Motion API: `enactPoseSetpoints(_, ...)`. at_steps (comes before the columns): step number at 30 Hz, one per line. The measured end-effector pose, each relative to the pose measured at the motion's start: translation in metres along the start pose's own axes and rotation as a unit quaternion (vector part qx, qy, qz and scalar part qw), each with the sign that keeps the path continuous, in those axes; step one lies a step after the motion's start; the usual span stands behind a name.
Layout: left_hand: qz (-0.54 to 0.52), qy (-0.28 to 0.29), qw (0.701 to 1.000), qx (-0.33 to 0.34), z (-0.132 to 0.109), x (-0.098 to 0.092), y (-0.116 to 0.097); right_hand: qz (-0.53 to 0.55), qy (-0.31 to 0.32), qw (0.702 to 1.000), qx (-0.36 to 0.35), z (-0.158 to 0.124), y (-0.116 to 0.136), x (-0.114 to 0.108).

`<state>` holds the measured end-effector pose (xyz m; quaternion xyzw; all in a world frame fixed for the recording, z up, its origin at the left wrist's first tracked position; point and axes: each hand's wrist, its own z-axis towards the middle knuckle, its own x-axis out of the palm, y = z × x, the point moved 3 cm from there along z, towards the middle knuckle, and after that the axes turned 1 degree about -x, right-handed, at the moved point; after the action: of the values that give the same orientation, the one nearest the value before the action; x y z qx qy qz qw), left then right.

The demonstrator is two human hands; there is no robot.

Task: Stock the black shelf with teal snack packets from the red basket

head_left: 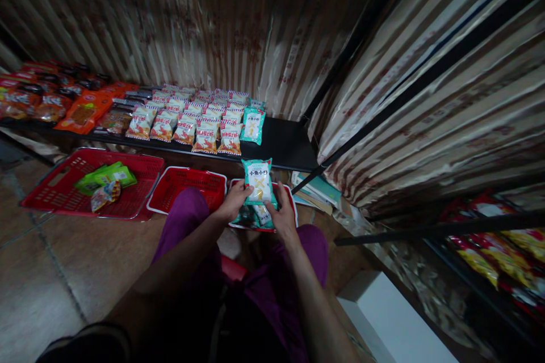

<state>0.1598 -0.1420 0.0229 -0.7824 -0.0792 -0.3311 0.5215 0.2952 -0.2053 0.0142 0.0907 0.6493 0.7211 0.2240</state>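
Note:
A teal-and-white snack bag (259,180) is held upright over a small red basket (292,202) between my knees. My left hand (237,202) pinches the bag's left edge. At its lower right corner is my right hand (283,214), thumb against the bag and fingers partly curled along the side. More teal snack bags (263,215) lie in the basket below, partly hidden by my hands. One similar teal bag (253,125) stands on the black shelf (293,144) ahead, at the right end of rows of white-and-orange snack bags (207,135).
Orange packets (82,112) and dark-topped packs fill the shelf's left part. A second red basket (187,176) and a larger red basket (145,173) holding green packets (106,176) stand on the floor. A white box (392,317) and black rack bars (426,232) are at right.

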Motion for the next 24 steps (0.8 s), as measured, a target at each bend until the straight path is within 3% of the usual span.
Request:
enactPoseSetpoints(4,0.001,0.022,1.0,-0.012,0.0,0.0,0.0,0.132,0.016,0.988,0.084,-0.006,-0.005,0.007)
enactPoseSetpoints(9,0.031,-0.026,0.998,0.052,0.007,-0.003,0.005,0.109,-0.022,0.992,0.054,-0.01,0.004,0.01)
enactPoseSetpoints(16,0.174,-0.141,0.962,0.158,0.02,-0.011,0.007,-0.128,-0.044,0.99,-0.048,-0.016,0.02,0.018)
enactPoseSetpoints(20,0.135,-0.093,0.978,0.126,0.018,-0.011,0.006,-0.255,-0.045,0.955,-0.143,-0.023,0.028,0.028)
enactPoseSetpoints(24,0.072,-0.051,0.994,0.063,0.01,-0.01,0.006,-0.354,-0.037,0.916,-0.183,-0.03,0.031,0.034)
